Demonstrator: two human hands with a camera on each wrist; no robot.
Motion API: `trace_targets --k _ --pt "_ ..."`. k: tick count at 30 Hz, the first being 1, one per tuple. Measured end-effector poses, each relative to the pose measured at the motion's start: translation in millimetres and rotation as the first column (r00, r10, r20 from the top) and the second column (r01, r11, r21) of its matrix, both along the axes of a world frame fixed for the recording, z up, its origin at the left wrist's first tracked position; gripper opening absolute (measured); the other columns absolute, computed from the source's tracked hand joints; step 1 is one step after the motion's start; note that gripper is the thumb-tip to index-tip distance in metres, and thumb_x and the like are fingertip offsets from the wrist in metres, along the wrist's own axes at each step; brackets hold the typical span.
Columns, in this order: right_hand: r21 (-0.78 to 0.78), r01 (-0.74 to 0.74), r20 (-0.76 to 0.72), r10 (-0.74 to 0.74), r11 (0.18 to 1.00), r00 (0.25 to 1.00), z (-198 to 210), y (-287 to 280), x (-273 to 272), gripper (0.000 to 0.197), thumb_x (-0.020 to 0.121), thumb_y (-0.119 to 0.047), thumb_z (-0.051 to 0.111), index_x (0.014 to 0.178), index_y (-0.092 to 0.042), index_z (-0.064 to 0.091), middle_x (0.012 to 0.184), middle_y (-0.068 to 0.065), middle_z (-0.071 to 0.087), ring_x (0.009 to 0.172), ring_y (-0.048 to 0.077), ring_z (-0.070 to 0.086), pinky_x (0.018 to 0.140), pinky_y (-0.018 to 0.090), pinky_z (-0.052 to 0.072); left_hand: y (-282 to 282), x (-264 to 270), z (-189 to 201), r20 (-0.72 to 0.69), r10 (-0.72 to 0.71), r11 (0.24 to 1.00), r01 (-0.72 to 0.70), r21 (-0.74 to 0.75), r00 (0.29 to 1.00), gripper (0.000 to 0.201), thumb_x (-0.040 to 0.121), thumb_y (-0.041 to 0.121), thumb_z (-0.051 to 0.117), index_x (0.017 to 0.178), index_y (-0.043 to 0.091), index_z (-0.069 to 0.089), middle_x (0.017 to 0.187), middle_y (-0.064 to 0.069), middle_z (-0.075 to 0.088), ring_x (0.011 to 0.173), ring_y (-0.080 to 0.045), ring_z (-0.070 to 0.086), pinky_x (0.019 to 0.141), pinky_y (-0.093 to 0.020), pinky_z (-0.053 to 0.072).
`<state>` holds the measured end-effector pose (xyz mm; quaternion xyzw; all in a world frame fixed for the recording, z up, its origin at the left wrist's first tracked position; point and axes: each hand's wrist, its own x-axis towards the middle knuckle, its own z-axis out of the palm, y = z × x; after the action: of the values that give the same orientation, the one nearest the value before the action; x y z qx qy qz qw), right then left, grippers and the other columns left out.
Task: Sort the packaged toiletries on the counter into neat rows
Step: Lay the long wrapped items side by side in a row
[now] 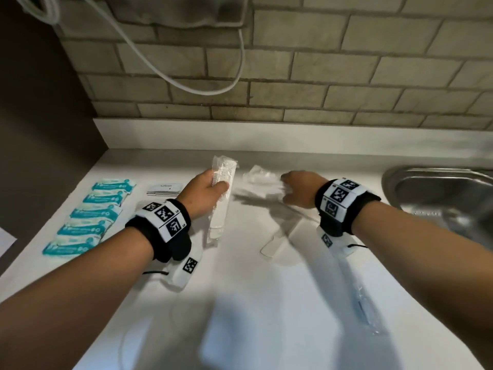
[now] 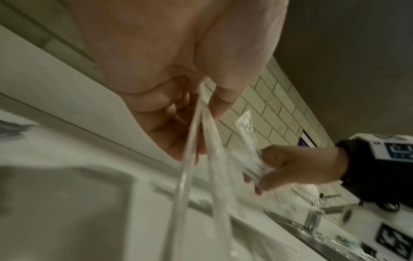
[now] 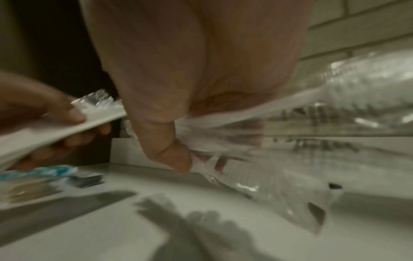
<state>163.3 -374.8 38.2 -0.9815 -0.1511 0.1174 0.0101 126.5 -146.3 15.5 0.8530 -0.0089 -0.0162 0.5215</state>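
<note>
My left hand grips a long clear-wrapped white comb above the white counter, thumb and fingers pinching the packet. To its right, my right hand holds a crinkled clear plastic packet in the air; it is blurred, and its contents cannot be told. In the right wrist view the thumb pinches that clear packet. Several teal packets lie in a column at the counter's left. Beside them sits a small white packet.
Another clear-wrapped long item lies on the counter under my right wrist, and one more at the lower right. A steel sink is at the right. A tiled wall with a hanging white cable stands behind.
</note>
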Motion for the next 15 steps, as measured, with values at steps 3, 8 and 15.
trace_targets --k 3,8,15 --pt "0.028 0.121 0.049 -0.123 0.992 0.991 15.7 -27.7 4.7 0.056 0.089 -0.027 0.060 0.140 -0.010 0.044 0.140 0.011 0.051 0.127 0.031 0.050 0.103 0.036 0.043 -24.2 -2.8 -6.1 -0.100 -0.056 0.998 0.051 -0.048 0.993 0.019 0.090 0.024 0.052 0.107 0.016 0.056 0.077 -0.003 0.059 0.068 -0.023 0.053 0.067 -0.032 0.044" --pt "0.027 0.269 0.031 -0.270 0.963 0.962 19.7 -69.1 -2.6 0.056 0.089 -0.026 0.059 0.140 -0.010 0.042 0.137 0.012 0.053 0.123 0.033 0.052 0.098 0.037 0.045 -78.7 3.6 -28.7 -0.222 -0.143 0.989 0.134 -0.057 0.964 0.023 0.083 0.027 0.047 0.101 0.012 0.049 0.079 -0.010 0.072 0.070 -0.031 0.067 0.078 -0.048 0.058" --pt "0.033 0.297 -0.007 -0.297 0.954 0.955 7.2 -98.8 -18.1 0.053 0.089 -0.028 0.059 0.138 -0.011 0.044 0.134 0.012 0.055 0.120 0.032 0.054 0.097 0.037 0.047 -124.6 9.8 -52.3 -0.250 -0.192 0.676 0.312 0.668 0.949 0.083 0.072 0.061 0.071 0.130 0.008 0.044 0.124 -0.012 0.057 0.111 -0.030 0.057 0.081 -0.031 0.044"
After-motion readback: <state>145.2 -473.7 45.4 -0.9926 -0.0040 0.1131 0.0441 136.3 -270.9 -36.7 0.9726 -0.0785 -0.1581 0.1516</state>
